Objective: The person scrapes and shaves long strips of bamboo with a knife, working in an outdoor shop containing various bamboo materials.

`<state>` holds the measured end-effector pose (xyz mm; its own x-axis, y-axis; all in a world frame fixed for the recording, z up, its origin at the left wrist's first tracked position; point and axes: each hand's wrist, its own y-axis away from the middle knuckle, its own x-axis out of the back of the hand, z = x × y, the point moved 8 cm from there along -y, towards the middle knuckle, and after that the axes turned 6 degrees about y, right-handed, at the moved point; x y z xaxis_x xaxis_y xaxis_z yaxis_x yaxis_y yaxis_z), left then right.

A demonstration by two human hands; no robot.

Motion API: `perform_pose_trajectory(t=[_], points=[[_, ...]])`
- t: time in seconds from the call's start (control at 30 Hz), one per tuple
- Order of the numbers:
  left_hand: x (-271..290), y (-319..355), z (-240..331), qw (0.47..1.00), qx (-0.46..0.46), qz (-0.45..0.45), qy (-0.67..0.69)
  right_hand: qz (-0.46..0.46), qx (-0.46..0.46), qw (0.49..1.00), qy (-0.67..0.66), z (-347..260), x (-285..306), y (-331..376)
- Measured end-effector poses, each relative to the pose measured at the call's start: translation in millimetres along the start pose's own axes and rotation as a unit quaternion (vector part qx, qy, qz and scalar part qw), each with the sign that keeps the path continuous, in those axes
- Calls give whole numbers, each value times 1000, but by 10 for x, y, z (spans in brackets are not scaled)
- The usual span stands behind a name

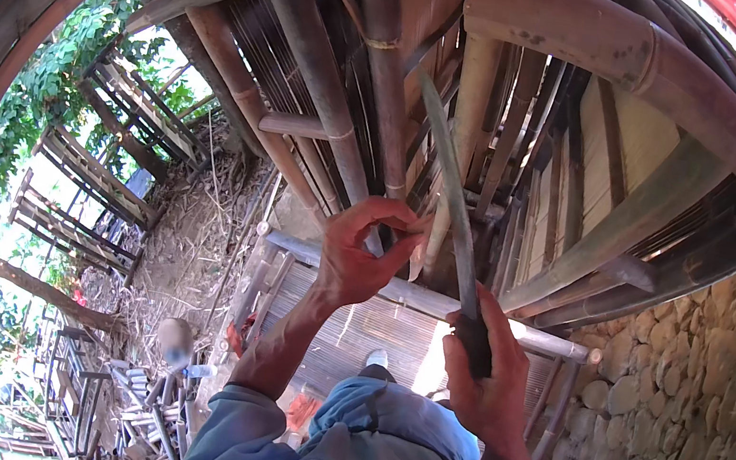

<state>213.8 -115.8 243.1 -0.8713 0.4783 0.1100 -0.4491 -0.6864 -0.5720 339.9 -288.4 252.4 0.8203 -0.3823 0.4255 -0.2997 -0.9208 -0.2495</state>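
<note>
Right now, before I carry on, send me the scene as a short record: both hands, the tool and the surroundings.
Left hand: raised, thumb and fingertips close together; unclear whether they pinch anything
Right hand: gripping a machete by its dark handle
Machete tip: pointing away from the person
Ahead: bamboo poles
Below: slatted bamboo platform
Right side: stone wall

Here's daylight flooding in at our left, bleaching gaps in the foliage (67, 91) to white! We see deep shadow between the bamboo poles (318, 87), hard glare on the slatted platform (352, 333), and the thick top pole (563, 32) bowing along our fisheye's black-cornered rim.
</note>
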Motion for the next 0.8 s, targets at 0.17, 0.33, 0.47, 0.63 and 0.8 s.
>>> perform_pose_trajectory(t=[0.17, 0.33, 0.47, 0.63, 0.8], points=[[-21, -69, 9, 1000, -1, 1, 20, -7, 30, 999, 22, -95, -80, -107], [-88, -116, 16, 999, 10, -15, 32, -10, -2, 1000, 8, -109, -98, -151], [-119, -137, -9, 999, 12, -24, 27, -6, -3, 1000, 7, -81, -83, -150], [-189, -150, -29, 999, 4, -34, 26, -11, -3, 1000, 21, -53, -58, -142], [-239, -159, -48, 998, 16, -35, 41, -11, 36, 999, 22, -41, -29, -137]])
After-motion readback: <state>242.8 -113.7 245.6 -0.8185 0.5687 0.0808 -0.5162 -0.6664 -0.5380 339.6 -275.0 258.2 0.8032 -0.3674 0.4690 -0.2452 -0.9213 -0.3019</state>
